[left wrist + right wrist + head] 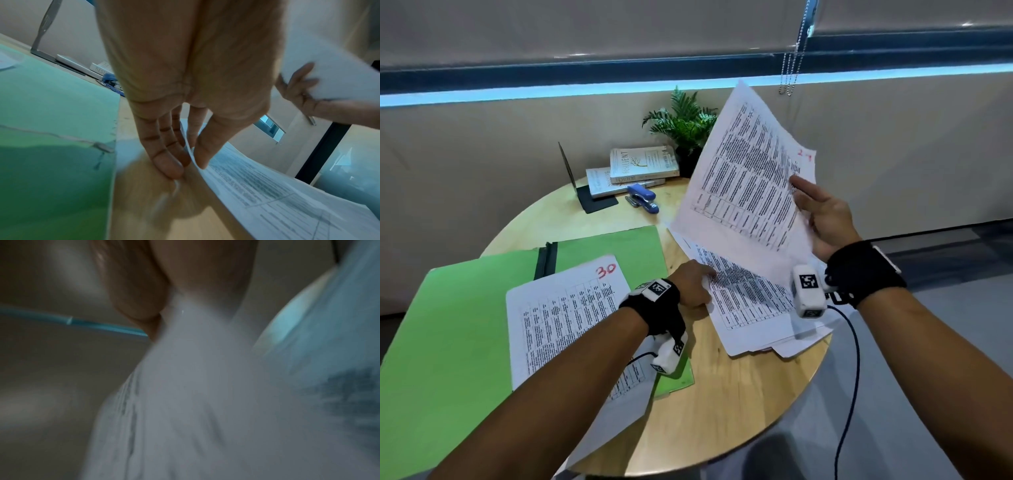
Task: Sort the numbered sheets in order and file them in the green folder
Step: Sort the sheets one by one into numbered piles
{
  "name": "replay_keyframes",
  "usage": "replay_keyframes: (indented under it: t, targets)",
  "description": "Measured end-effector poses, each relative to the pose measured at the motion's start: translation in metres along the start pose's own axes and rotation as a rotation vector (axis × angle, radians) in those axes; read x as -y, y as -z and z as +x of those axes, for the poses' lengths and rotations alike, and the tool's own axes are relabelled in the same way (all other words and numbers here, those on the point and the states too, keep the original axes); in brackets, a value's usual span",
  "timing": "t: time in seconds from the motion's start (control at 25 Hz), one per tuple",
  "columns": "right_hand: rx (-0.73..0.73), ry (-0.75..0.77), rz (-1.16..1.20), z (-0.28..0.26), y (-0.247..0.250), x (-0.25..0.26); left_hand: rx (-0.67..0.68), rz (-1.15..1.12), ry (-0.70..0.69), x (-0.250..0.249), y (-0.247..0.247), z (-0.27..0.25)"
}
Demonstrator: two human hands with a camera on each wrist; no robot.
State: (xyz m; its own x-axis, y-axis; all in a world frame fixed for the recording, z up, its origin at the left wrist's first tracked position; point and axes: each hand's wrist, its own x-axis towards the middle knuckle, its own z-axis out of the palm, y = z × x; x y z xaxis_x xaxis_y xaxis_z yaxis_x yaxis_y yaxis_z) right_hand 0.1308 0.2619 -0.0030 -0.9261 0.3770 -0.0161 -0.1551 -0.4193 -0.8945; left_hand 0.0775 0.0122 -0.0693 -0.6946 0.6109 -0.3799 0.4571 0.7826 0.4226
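Sheets (753,301) lie in a loose pile on the desk (722,411), right of the open green folder (448,325), where page 30 (565,308) rests. The left hand (693,286) pinches the pile's top sheet by its edge; the right hand (822,219) grips a raised sheet (750,171) marked in red. Risk: the thin left grip may drag several pages or skew the pile, and the half-hidden number could be misread.
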Motion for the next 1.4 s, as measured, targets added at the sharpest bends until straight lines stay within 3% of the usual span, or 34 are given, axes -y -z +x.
replay_keyframes:
  t: [0.12,0.16,0.28,0.56,0.64,0.72,0.8,0.92,1.04,1.2,1.28,1.4]
  targets:
    - [-0.007,0.154,-0.838,-0.006,0.010,-0.009,0.029,-0.090,0.016,0.008,-0.003,0.003]
    - [0.040,0.131,-1.074,-0.007,0.017,-0.015,0.034,-0.081,0.002,0.010,-0.002,0.004]
    - [0.173,-0.011,-1.443,-0.003,0.039,-0.032,0.006,-0.132,-0.017,0.007,0.007,-0.003]
    - [0.212,-0.123,-1.783,0.006,0.044,-0.049,-0.038,-0.107,0.006,0.006,0.013,-0.005]
    - [0.192,-0.096,-1.942,0.000,0.035,-0.050,-0.054,-0.122,0.045,0.011,0.017,-0.008]
    - [0.206,-0.032,-1.914,-0.006,0.020,-0.049,-0.078,-0.154,0.065,0.017,0.022,-0.010]
    - [0.371,-0.046,-1.842,-0.014,0.003,-0.055,-0.112,-0.122,0.060,0.024,0.025,-0.015]
    - [0.597,-0.156,-1.928,-0.021,-0.018,-0.072,-0.186,-0.125,0.070,0.039,0.029,-0.030]
    - [0.622,-0.176,-1.945,-0.022,-0.024,-0.078,-0.337,-0.136,0.169,0.083,0.032,-0.056]
    - [0.629,-0.241,-1.983,-0.019,-0.038,-0.075,-0.481,-0.004,0.444,0.152,0.038,-0.093]
    - [0.657,-0.281,-2.010,-0.017,-0.051,-0.076,-0.417,0.052,0.548,0.177,0.040,-0.107]
    - [0.655,-0.299,-2.001,-0.012,-0.061,-0.078,-0.232,0.117,0.527,0.197,0.040,-0.114]
